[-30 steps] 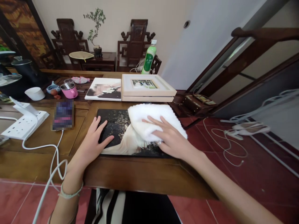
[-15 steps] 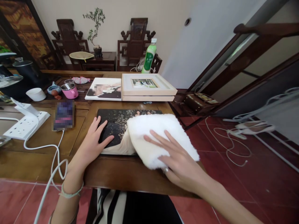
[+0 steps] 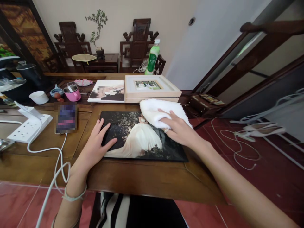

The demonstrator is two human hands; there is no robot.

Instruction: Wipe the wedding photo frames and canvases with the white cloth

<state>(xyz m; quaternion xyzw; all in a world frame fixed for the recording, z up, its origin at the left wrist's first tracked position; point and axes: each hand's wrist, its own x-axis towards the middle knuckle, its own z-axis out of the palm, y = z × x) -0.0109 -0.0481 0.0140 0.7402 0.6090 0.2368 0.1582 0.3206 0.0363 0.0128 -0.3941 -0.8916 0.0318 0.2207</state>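
A dark photo panel (image 3: 147,139), printed with a pale flowing gown, lies flat on the wooden table (image 3: 142,177). My left hand (image 3: 96,145) rests on the panel's left edge with fingers spread and nothing in it. On the upper right part of the panel, my right hand (image 3: 177,126) grips a fluffy white cloth (image 3: 163,110), its fingers pressed into the folds. The cloth covers the panel's top right corner and reaches to the frames behind.
Behind the panel lie a white photo album (image 3: 106,90) and stacked cream picture frames (image 3: 152,87), with a green bottle (image 3: 152,58) beyond. To the left are a phone (image 3: 66,117), a power strip (image 3: 30,126), white cables (image 3: 58,155), a pink mug (image 3: 72,94) and a white cup (image 3: 39,97).
My right hand has moved the white cloth away from me, up to the panel's far right corner, uncovering the gown and lower right. My left hand has stayed in place.
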